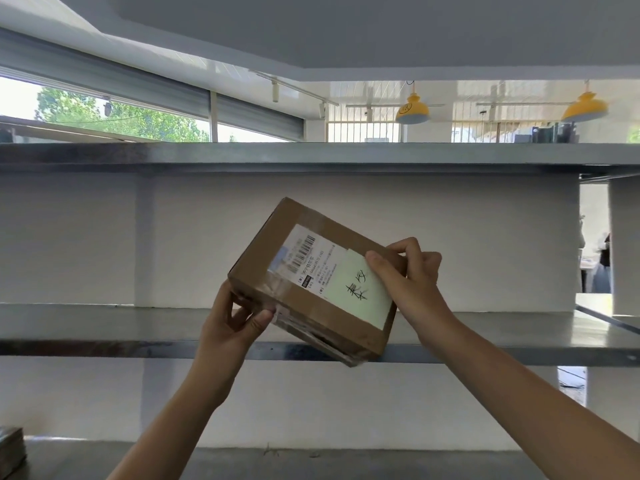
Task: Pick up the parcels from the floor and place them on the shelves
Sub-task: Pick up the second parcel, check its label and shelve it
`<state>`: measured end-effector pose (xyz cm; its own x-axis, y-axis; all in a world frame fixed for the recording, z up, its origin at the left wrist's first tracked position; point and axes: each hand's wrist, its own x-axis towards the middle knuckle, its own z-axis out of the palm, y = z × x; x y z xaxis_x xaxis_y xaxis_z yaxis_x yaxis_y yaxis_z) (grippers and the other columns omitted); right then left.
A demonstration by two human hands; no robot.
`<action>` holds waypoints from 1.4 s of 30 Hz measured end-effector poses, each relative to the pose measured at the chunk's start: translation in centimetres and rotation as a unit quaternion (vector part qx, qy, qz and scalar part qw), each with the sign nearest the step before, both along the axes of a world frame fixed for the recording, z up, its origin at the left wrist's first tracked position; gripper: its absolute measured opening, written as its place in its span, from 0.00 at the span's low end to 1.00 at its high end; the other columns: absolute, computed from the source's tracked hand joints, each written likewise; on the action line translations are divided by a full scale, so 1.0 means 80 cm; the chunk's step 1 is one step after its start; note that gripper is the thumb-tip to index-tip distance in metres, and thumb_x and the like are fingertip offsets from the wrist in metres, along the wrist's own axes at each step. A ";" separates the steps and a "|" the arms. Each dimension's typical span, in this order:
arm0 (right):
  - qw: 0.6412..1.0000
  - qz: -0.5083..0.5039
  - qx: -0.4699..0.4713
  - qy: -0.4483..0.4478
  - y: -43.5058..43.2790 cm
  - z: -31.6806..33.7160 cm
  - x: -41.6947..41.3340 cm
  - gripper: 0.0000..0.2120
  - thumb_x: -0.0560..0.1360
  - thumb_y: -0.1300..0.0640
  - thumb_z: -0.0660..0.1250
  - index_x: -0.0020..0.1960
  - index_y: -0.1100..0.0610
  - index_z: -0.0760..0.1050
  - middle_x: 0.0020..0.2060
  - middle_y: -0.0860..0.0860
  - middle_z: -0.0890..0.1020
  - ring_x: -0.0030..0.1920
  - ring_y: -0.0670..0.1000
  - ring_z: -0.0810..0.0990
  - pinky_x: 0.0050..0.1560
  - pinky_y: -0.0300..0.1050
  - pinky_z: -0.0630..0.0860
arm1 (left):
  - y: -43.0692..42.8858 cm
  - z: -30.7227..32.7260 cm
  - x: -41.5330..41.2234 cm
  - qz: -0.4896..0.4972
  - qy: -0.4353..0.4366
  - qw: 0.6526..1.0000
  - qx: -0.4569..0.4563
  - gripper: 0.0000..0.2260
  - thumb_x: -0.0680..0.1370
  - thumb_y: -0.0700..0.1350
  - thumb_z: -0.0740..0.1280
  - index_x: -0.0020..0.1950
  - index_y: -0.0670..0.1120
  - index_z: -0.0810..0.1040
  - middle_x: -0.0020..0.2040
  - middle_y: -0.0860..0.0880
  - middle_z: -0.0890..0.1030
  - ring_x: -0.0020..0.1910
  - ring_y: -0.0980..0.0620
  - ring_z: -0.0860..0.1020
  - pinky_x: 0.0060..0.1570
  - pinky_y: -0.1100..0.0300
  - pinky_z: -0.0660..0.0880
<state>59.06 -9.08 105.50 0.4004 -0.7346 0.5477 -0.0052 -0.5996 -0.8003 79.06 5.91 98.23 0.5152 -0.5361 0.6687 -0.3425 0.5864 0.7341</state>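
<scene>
Grey metal shelves stand before a white wall. The parcel (311,282) is in the air in front of the middle shelf (104,327), tilted, with its lowest corner over the front edge of that shelf.

The left hand (235,327) pinches the near low corner of the parcel, thumb on the taped side and fingers behind. The right hand (412,271) clamps the opposite upper corner, thumb flat on the pale note (360,289) stuck on top and fingers curled around the edge. Both hands are closed on the parcel.

I judge the parcel to be light, because fingertips alone carry it, and stiff, because its cardboard faces look flat. The clear tape may be slippery, so bare cardboard at the corners gives a better hold. The note and the printed label (304,261) beside it may peel under a dragging thumb.

Behind the parcel the middle shelf looks like smooth steel. Above the parcel is the top shelf (138,154) and below it a lower shelf (104,459). Higher up, a window (104,116) is to the left and yellow lamps (412,110) are to the right.
</scene>
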 end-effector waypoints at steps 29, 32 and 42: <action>0.969 0.204 0.106 -0.087 0.012 -0.016 -0.007 0.14 0.80 0.43 0.63 0.63 0.42 0.79 0.55 0.43 0.86 0.59 0.48 0.83 0.55 0.45 0.78 | -0.001 0.012 -0.029 -0.043 0.028 0.997 -0.053 0.43 0.67 0.65 0.76 0.77 0.55 0.64 0.76 0.54 0.71 0.66 0.51 0.80 0.50 0.51 0.84; 0.956 0.243 0.139 -0.091 0.011 -0.019 -0.012 0.19 0.81 0.38 0.54 0.66 0.40 0.77 0.59 0.44 0.84 0.63 0.50 0.81 0.63 0.50 0.75 | 0.000 0.016 -0.033 -0.048 0.027 0.998 -0.042 0.35 0.73 0.61 0.72 0.77 0.57 0.65 0.76 0.54 0.72 0.67 0.50 0.79 0.50 0.53 0.83; 0.937 0.296 0.147 -0.111 -0.008 -0.029 -0.038 0.17 0.84 0.44 0.54 0.71 0.38 0.72 0.62 0.41 0.83 0.61 0.46 0.82 0.59 0.48 0.79 | -0.020 0.009 -0.065 -0.002 0.032 0.999 0.007 0.21 0.85 0.47 0.59 0.79 0.57 0.66 0.71 0.49 0.79 0.70 0.45 0.77 0.69 0.36 0.70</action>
<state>56.02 -9.71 103.16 0.6860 -0.5520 0.4741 0.4448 -0.1975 -0.8736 73.84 4.34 98.95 0.5538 -0.5478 0.6270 -0.2925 0.5770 0.7626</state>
